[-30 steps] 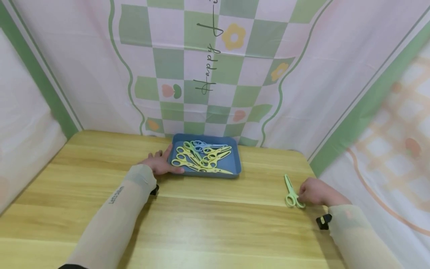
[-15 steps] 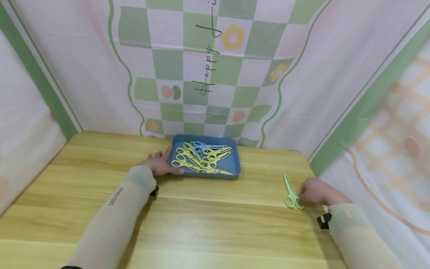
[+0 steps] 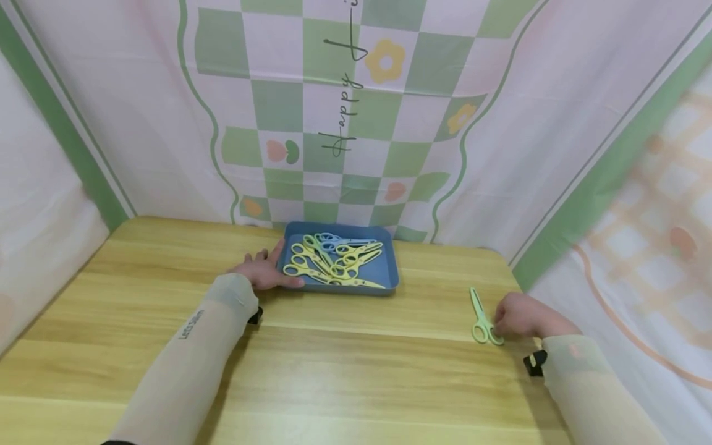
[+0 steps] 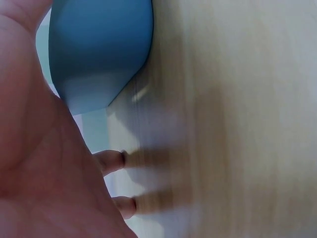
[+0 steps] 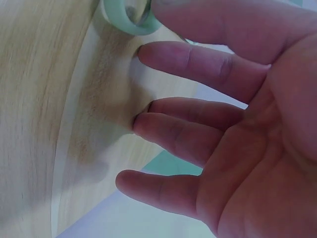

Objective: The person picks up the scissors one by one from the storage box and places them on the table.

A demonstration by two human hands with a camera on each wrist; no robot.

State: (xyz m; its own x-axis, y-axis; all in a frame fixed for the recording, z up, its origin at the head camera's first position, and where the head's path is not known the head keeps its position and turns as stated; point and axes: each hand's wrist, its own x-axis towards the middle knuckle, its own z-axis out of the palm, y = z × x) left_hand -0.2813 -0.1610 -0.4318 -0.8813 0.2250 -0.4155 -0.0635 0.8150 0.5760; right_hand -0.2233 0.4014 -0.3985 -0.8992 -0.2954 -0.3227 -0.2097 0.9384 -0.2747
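Observation:
A pair of light green scissors (image 3: 480,321) lies on the wooden table at the right, blades pointing to the back. My right hand (image 3: 521,316) is at its handle, fingers reaching down to the tabletop. In the right wrist view the thumb overlaps the handle ring (image 5: 126,20), and the other fingers extend loosely beside it. At the back of the table stands a blue tray (image 3: 389,272) with several yellow, green and blue scissors (image 3: 334,259) heaped in it. My left hand (image 3: 262,272) rests against the tray's left end, thumb along the front wall and fingers spread.
The wooden table (image 3: 334,371) reaches back to a hanging checkered cloth (image 3: 334,123) right behind the tray. More cloth (image 3: 628,259) hangs along the table's right side, close to my right hand, and along its left side.

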